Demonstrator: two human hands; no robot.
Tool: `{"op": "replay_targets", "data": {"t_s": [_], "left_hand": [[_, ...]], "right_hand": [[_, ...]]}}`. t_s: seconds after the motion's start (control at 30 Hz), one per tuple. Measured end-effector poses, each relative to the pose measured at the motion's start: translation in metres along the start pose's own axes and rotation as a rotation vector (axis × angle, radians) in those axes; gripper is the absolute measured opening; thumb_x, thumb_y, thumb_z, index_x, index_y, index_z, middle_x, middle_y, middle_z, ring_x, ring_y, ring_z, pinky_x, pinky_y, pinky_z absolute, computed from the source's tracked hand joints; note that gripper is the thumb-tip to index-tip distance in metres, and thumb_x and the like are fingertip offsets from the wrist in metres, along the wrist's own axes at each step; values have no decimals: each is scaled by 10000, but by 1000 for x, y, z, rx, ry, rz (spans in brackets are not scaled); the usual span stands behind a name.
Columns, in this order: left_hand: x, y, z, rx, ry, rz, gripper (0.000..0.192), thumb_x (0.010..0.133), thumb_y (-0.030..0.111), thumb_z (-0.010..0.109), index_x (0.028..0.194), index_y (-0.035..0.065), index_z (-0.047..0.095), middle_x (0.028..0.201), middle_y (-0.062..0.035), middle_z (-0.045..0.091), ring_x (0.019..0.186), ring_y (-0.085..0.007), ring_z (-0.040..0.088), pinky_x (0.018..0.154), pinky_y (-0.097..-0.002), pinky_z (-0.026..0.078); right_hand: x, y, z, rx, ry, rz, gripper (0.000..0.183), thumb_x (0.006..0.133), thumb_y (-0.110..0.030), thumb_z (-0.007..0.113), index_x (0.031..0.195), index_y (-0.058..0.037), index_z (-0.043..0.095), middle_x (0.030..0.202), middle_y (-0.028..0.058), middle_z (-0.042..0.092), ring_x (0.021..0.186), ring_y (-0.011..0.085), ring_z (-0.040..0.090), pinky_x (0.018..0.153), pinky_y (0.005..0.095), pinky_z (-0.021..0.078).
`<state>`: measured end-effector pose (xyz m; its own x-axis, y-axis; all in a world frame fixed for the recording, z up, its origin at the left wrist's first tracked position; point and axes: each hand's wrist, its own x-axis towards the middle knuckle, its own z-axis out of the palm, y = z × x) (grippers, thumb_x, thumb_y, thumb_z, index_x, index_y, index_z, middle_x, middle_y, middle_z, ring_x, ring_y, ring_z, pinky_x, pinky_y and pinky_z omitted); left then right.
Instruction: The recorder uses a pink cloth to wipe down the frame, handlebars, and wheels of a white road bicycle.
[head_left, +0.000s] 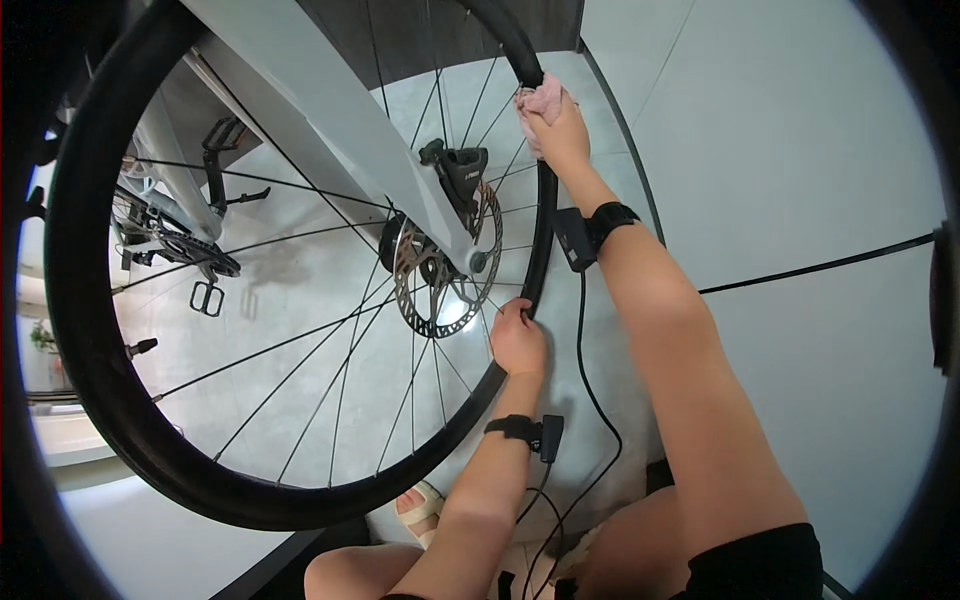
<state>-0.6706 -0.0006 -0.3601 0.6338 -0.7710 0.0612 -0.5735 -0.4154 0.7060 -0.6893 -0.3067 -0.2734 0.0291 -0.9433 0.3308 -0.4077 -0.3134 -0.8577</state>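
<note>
A bicycle wheel with a black tyre (217, 495) and thin dark spokes fills the left and middle of the view. My right hand (566, 135) presses a crumpled pink cloth (541, 101) around the tyre at its upper right. Lower down, my left hand (519, 337) grips the tyre, its fingers curled over the rim. Between the spokes and the pale fork leg (360, 142) sits a metal disc brake rotor (409, 300), with a black brake caliper (461, 169) above it. A valve stem (141, 347) sticks inward from the left side of the rim.
Behind the wheel are a crank arm (215, 180), a chainring (199, 251) and a pedal (207, 298). Black cables (592, 390) run from wrist-worn devices (576, 238) down past my knees. A pale wall panel (787, 150) stands to the right. My sandalled foot (420, 506) is below the tyre.
</note>
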Motion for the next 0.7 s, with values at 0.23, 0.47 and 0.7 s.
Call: {"op": "replay_targets", "data": {"t_s": [0.23, 0.47, 0.7], "left_hand": [[-2, -8, 4, -1, 9, 23, 144, 836, 62, 587, 939, 103, 679, 966, -90, 677, 857, -322, 648, 757, -422, 505], [0, -6, 5, -49, 57, 33, 128, 829, 65, 592, 919, 106, 674, 950, -81, 679, 874, -313, 647, 752, -416, 503], [5, 5, 3, 15, 22, 4, 125, 827, 75, 602, 920, 112, 677, 930, -85, 686, 880, -321, 649, 763, -418, 501]], "right_hand": [[5, -31, -12, -548, 136, -304, 741, 719, -342, 763, 1376, -144, 484, 1182, 222, 611, 1037, 386, 632, 862, 466, 519], [-7, -44, -25, -348, -89, -161, 627, 795, -392, 688, 1335, -139, 494, 921, 205, 687, 886, 422, 666, 788, 473, 528], [-64, 60, -17, -261, -28, 0, 458, 888, -469, 553, 1078, -61, 636, 940, 222, 690, 903, 418, 658, 762, 499, 511]]}}
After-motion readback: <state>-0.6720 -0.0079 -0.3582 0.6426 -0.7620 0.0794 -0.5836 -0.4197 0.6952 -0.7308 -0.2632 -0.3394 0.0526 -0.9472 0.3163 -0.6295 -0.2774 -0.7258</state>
